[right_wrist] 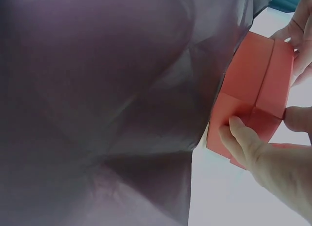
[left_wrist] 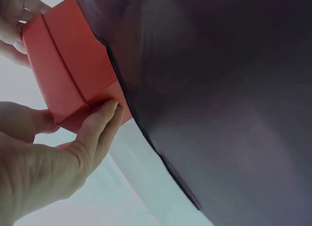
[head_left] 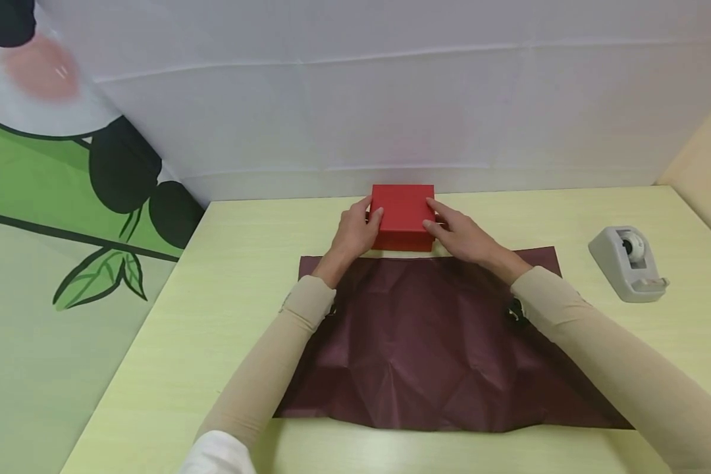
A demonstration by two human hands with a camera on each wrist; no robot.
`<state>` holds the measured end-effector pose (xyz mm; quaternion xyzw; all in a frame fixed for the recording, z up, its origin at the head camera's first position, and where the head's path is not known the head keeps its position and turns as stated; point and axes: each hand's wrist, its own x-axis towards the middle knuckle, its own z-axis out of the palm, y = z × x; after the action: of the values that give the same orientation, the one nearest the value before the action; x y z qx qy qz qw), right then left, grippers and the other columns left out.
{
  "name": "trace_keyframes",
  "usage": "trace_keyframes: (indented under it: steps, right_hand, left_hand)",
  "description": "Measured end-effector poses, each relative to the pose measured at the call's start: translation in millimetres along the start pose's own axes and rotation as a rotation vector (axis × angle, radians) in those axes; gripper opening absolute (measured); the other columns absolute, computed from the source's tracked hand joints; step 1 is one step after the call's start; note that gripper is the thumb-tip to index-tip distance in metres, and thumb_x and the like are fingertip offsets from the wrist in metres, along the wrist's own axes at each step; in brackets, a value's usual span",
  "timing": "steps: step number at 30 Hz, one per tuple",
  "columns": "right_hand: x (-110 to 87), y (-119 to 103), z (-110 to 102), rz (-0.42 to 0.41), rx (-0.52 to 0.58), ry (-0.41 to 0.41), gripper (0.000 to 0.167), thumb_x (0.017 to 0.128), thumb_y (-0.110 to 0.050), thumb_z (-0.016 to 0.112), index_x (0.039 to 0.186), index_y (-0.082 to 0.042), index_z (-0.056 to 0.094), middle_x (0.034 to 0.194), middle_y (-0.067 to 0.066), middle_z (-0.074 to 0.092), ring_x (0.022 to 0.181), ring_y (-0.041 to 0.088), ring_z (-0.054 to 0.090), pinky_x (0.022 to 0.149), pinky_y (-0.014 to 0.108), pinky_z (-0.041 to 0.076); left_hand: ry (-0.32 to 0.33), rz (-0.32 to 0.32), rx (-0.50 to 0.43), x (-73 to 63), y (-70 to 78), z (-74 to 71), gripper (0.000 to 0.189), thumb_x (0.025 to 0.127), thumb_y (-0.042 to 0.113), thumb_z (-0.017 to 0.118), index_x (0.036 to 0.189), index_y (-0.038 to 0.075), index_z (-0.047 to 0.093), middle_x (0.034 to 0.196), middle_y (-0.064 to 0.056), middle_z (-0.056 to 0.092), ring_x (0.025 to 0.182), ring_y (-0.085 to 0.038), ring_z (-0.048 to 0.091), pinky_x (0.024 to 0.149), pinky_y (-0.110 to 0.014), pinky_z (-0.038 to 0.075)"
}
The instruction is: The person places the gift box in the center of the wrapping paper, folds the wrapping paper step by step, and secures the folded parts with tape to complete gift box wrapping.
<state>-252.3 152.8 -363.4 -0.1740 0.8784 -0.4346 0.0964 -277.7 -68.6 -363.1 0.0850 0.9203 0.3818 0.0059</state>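
A red lidded box (head_left: pixel 403 208) is at the table's far side, just beyond a sheet of dark maroon wrapping paper (head_left: pixel 421 342). My left hand (head_left: pixel 355 229) grips the box's left side; in the left wrist view, the fingers (left_wrist: pixel 100 121) lie along its side and the thumb is at the lid's edge. On the right side, my right hand (head_left: pixel 462 234) holds the box the same way, its fingertips (right_wrist: pixel 236 131) pressed to the side wall. The paper lies creased under both forearms, its far edge close to the box. The box's underside is hidden.
A grey tape dispenser (head_left: pixel 631 263) with a roll in it stands on the right of the pale yellow table (head_left: pixel 225 276). Behind the table hangs a white cloth (head_left: pixel 391 118). A printed cloth with green leaves (head_left: pixel 97 276) is at the left.
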Motion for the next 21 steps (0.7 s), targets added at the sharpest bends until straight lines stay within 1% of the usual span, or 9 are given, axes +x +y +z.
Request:
trace_keyframes:
  steps: [6, 12, 14, 18, 21]
  right_hand:
    - [-0.7, 0.1, -3.7, -0.004, 0.012, 0.004, 0.065, 0.110, -0.019, 0.049, 0.163, 0.000, 0.017, 0.161, 0.027, 0.034, 0.144, 0.041, 0.042, 0.118, 0.052, 0.035]
    - [-2.1, -1.4, -7.5, -0.030, 0.010, 0.013, 0.064, 0.110, -0.017, 0.050, 0.162, 0.002, 0.018, 0.162, 0.027, 0.031, 0.143, 0.042, 0.042, 0.118, 0.052, 0.035]
    - [-3.8, -2.3, -8.1, -0.030, 0.006, 0.015, 0.065, 0.109, -0.018, 0.050, 0.162, 0.001, 0.018, 0.162, 0.027, 0.031, 0.143, 0.042, 0.043, 0.118, 0.052, 0.035]
    - [-8.8, -2.4, -9.2, -0.015, -0.006, 0.016, 0.065, 0.109, -0.020, 0.051, 0.163, 0.000, 0.018, 0.161, 0.026, 0.033, 0.142, 0.041, 0.044, 0.116, 0.052, 0.038]
    - [-13.1, -1.8, -9.4, -0.024, -0.012, 0.014, 0.066, 0.109, -0.020, 0.051, 0.163, 0.000, 0.018, 0.162, 0.026, 0.032, 0.142, 0.042, 0.044, 0.115, 0.053, 0.039]
  left_hand:
    - [0.013, -0.007, -0.017, -1.8, 4.3, -0.1, 0.054, 0.109, 0.022, 0.052, 0.157, 0.000, 0.038, 0.147, -0.019, 0.055, 0.127, -0.030, 0.060, 0.108, -0.040, 0.049]
    - [0.027, -0.012, -0.041, -5.1, 8.5, -0.7, 0.056, 0.108, 0.022, 0.053, 0.158, 0.002, 0.037, 0.146, -0.019, 0.056, 0.124, -0.030, 0.061, 0.106, -0.040, 0.051]
    - [0.031, -0.004, -0.044, -7.0, 9.2, -0.9, 0.056, 0.108, 0.022, 0.052, 0.158, 0.002, 0.037, 0.145, -0.018, 0.057, 0.124, -0.030, 0.062, 0.105, -0.039, 0.051]
    - [0.026, 0.031, -0.047, -11.5, 10.5, -1.2, 0.054, 0.108, 0.021, 0.052, 0.157, 0.002, 0.038, 0.143, -0.018, 0.059, 0.122, -0.029, 0.063, 0.104, -0.039, 0.052]
    - [0.020, 0.050, -0.056, -15.8, 11.7, -1.6, 0.054, 0.108, 0.020, 0.053, 0.157, 0.002, 0.038, 0.142, -0.018, 0.059, 0.120, -0.030, 0.064, 0.102, -0.040, 0.053]
